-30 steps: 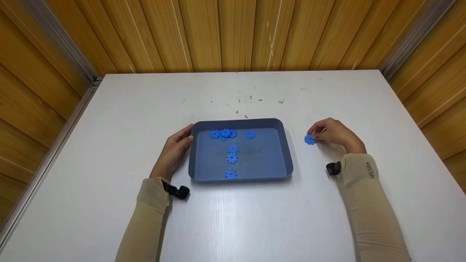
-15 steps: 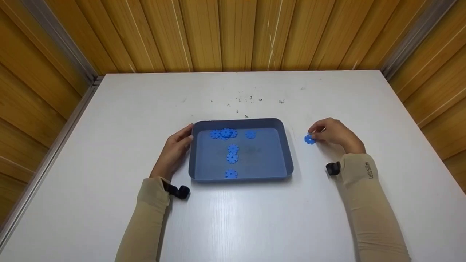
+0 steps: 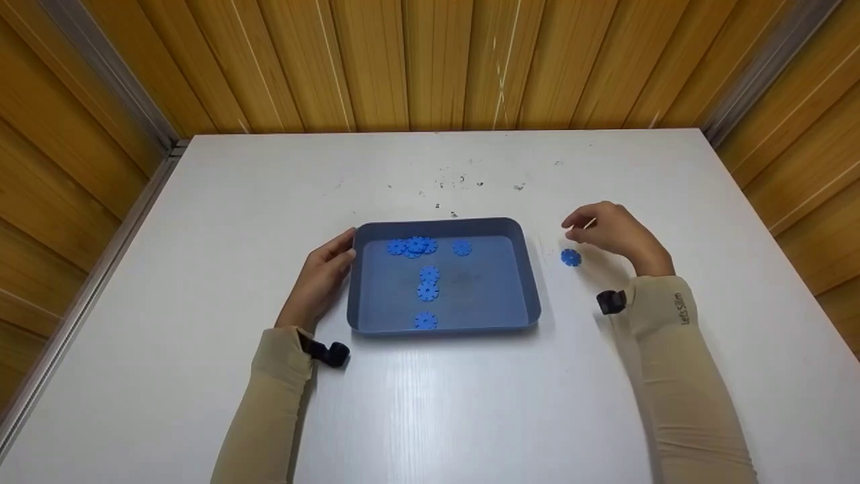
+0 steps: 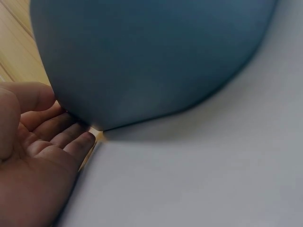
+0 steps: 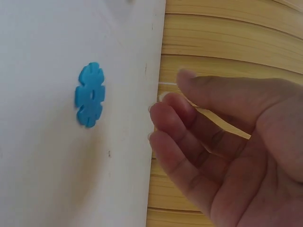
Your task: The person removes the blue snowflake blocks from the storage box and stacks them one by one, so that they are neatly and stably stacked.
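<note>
Ribbed, wood-patterned walls stand behind and at both sides of a white table, whose far part bears small dark marks; a blue-grey tray sits on it, flat and wider than deep; two tan sleeves reach in from the near side, the right one lettered at the cuff; the left hand rests against the tray's left wall, its thumb and fingers touching the outside, spread rather than clenched; the right hand hangs above the table to the tray's right, fingers loosely bent, a narrow gap before the thumb, holding nothing; a black wrist device juts from each cuff; smallest are the notched blue discs, one loose disc lying on the table just below the right fingertips, apart from them; in the tray, several overlapping discs lie by the far wall, a single disc to their right, a pair of discs mid-tray, and a near disc by the front wall.
</note>
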The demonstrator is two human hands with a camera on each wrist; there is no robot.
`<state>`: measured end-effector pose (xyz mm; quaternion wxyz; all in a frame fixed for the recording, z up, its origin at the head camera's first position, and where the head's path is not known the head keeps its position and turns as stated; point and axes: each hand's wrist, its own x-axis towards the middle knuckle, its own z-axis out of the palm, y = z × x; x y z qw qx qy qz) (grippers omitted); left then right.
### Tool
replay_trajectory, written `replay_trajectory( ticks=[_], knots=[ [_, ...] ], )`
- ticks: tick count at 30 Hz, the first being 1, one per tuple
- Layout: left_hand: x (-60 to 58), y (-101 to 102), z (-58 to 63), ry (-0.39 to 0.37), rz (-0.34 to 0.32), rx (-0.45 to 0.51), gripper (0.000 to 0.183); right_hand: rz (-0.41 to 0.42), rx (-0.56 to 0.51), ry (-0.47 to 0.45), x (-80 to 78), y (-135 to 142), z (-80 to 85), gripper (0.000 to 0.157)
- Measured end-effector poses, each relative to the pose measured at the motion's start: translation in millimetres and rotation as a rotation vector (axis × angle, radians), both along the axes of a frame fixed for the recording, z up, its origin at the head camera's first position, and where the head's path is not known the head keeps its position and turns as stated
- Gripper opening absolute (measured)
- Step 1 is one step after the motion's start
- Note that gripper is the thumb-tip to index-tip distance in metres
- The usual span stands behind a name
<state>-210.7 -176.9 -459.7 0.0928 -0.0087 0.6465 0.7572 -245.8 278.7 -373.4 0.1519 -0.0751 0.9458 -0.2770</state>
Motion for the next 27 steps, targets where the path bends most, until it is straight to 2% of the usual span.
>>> replay_trajectory(
  ticks=[13,20,27],
  knots=[
    [-0.7,-0.4,-0.6,-0.001,-0.005,-0.011,0.05,0.088,-0.063,0.104,-0.2,-35.5,22.2,0.026],
    [-1.3,-1.6,-0.4,0.0,-0.003,-0.021,0.05,0.114,-0.092,0.121,-2.0,-58.1,24.7,0.023],
    [-0.5,-2.7,-0.3,-0.001,0.003,0.005,0.05,0.15,-0.105,0.094,-4.9,-84.7,22.4,0.023]
  ],
)
